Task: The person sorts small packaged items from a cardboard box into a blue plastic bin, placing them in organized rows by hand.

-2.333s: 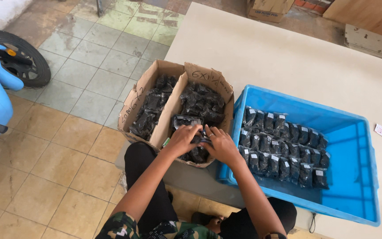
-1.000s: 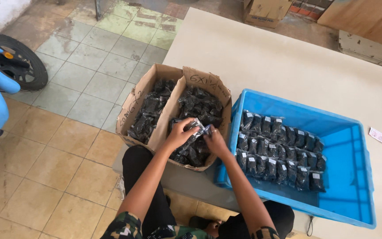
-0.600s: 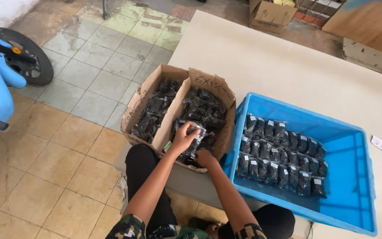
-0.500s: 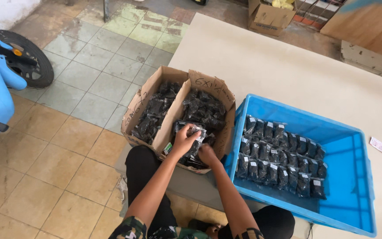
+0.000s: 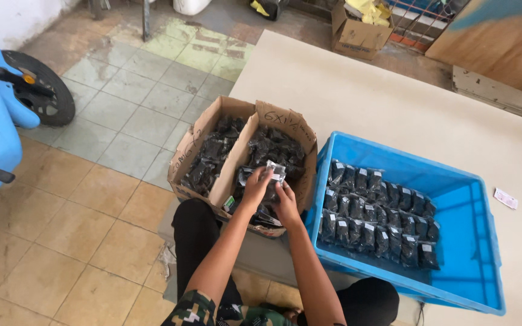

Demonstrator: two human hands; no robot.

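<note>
Both hands, left hand (image 5: 255,188) and right hand (image 5: 286,202), have fingers clamped on a dark packet (image 5: 273,172) over the cardboard box (image 5: 285,124) hanging off the bench (image 5: 364,96) edge; a slack grip could drop it among the others.

Pretty even daylight all over, no harsh shadows, just soft shade under the cardboard box (image 5: 243,157) and inside the blue crate (image 5: 472,241), a bit of sheen on the black packets (image 5: 376,211), mostly sharp with slight wide-angle bending near the edges and softer far corners.
</note>
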